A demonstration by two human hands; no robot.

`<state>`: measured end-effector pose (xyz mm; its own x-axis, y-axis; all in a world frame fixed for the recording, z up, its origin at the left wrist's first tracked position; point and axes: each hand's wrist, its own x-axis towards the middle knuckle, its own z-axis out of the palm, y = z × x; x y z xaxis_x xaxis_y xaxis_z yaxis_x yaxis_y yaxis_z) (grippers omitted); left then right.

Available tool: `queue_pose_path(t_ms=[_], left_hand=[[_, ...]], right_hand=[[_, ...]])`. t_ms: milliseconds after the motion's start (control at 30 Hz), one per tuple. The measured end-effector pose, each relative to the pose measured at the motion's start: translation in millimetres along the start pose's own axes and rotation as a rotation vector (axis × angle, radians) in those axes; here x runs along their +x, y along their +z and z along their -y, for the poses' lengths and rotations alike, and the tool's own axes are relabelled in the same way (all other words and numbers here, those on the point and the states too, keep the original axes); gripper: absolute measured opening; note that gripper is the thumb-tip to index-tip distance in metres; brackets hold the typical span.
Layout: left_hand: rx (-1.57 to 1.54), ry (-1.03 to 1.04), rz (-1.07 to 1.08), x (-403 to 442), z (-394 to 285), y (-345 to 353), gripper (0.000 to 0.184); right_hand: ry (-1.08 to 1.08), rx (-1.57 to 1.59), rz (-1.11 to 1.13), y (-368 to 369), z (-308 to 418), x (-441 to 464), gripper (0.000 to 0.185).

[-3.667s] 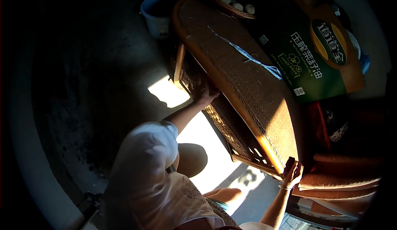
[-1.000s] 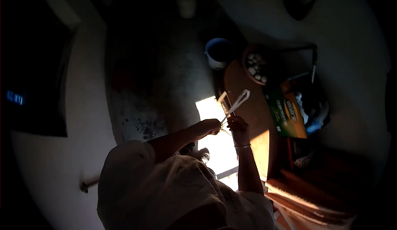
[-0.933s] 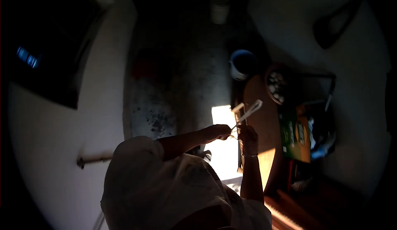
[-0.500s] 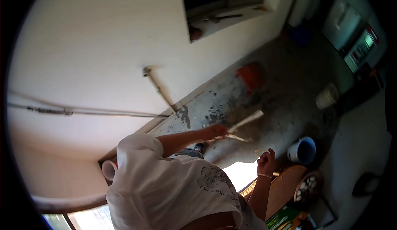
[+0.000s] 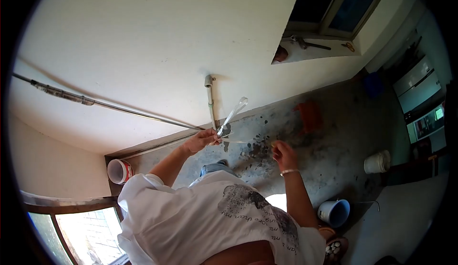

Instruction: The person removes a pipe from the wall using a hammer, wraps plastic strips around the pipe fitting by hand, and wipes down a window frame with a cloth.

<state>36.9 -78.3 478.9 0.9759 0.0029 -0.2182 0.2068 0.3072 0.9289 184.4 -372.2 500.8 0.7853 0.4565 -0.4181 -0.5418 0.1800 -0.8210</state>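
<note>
My left hand (image 5: pixel 202 141), on the left, is closed round a translucent plastic strip (image 5: pixel 232 116). One looped end of the strip sticks up and away from the fingers, and a thinner piece points right towards my other hand. My right hand (image 5: pixel 285 156), with a pale bracelet at the wrist, is raised to the right of it with its fingers pinched together. A small bit of a thin yellow band (image 5: pixel 274 145) shows at those fingertips; most of it is hidden. The two hands are apart, above the floor in front of my white shirt.
A pipe (image 5: pixel 210 100) rises along the white wall. Tools (image 5: pixel 310 45) lie on the window sill. On the wet-spotted floor are a red object (image 5: pixel 309 117), a blue-lined bucket (image 5: pixel 334 212), a pale bucket (image 5: pixel 377 162) and a white-and-red bucket (image 5: pixel 119 171).
The view has swung, so the wall and floor sit differently. My right hand has come up closer to my left. The strip's looped end now points more upward.
</note>
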Motion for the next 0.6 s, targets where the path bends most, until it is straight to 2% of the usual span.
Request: queue_pose_path(t_ms=[67,267,333,433,467,500,533,567,600], left_hand=[[-0.027,-0.013,0.038,10.7,-9.9,-11.8,0.012],[-0.047,-0.029,0.126,39.2,-25.3,-49.7,0.012],[-0.033,-0.028,0.117,45.9,-23.2,-64.0,0.013],[0.05,-0.077,0.009,58.2,-8.6,-81.7,0.018],[0.133,-0.022,-0.173,66.2,-4.5,-86.4,0.022],[0.216,0.03,-0.357,74.1,-3.0,-87.9,0.026],[0.2,0.03,-0.374,81.5,-8.0,-85.9,0.026],[0.191,0.119,-0.448,89.8,-15.1,-82.6,0.028],[0.185,0.205,-0.522,98.8,-21.0,-80.7,0.031]], right_hand=[[0.065,-0.053,0.1,36.3,-1.8,40.7,0.02],[0.066,-0.183,0.189,141.2,16.1,112.4,0.022],[-0.024,-0.363,0.321,157.2,14.3,137.0,0.023],[-0.098,-0.529,0.419,174.3,11.9,166.3,0.024],[-0.082,-0.544,0.43,180.0,9.6,174.4,0.024],[-0.166,-0.745,0.39,187.0,5.6,181.5,0.023],[-0.26,-0.942,0.35,194.6,1.4,189.2,0.023],[-0.254,-0.952,0.366,201.4,-4.3,197.5,0.023],[-0.392,-0.994,0.382,208.3,-10.7,204.3,0.023]])
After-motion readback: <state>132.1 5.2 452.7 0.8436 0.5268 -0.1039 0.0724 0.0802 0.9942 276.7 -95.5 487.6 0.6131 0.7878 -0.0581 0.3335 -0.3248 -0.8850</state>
